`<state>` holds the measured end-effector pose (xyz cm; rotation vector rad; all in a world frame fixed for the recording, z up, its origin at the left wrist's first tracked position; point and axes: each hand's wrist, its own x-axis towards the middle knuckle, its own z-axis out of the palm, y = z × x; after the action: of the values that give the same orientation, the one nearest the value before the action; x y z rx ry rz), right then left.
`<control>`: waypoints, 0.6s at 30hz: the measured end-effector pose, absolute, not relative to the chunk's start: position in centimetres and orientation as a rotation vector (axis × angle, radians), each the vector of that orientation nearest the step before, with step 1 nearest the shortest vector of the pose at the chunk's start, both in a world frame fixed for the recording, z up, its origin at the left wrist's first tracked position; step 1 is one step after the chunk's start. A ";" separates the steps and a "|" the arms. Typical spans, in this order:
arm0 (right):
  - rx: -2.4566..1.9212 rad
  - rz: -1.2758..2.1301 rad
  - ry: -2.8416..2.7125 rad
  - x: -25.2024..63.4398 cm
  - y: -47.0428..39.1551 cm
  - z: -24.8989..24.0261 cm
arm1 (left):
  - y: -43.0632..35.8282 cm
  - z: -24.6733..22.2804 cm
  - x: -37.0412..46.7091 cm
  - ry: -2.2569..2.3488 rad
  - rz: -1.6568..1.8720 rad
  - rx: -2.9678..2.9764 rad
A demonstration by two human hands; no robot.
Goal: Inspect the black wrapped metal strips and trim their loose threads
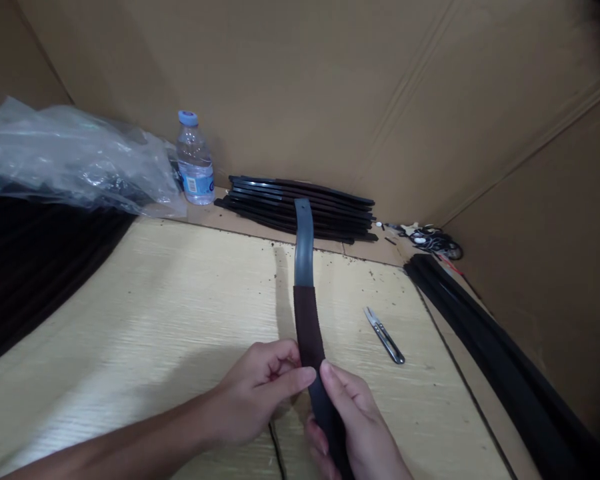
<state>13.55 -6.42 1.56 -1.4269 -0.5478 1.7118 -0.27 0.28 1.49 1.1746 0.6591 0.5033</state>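
Cardboard walls (290, 80) behind pale wooden surface (195, 293) in head view. Strip (309, 323), grey-blue at far end, brown then black nearer, held above surface, pointing away from person. Left hand (260, 390) pinches its left edge, thumb on top; right hand (363, 417) wraps near part, thumb at right edge. Snips (386, 337) lie right of strip. Beyond: dark bundle (343, 212) by wall, bottle (196, 160) left of it, plastic bag (80, 153) farther left.

From here I see a pale wood-grain tabletop (220, 287) with slim metal thread snips (386, 337) lying right; on the brown cardboard strip (387, 250) along its far side, a blue-capped clear plastic bottle (196, 160) stands left of stacked thin black strips (260, 208).
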 end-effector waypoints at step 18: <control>-1.351 1.565 -0.728 14.2 -6.3 2.1 | 0.7 0.7 0.4 0.638 0.660 0.991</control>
<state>14.17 -6.26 2.07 -1.3512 -0.7278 1.5648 0.44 0.69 0.66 0.9907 0.6384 0.6605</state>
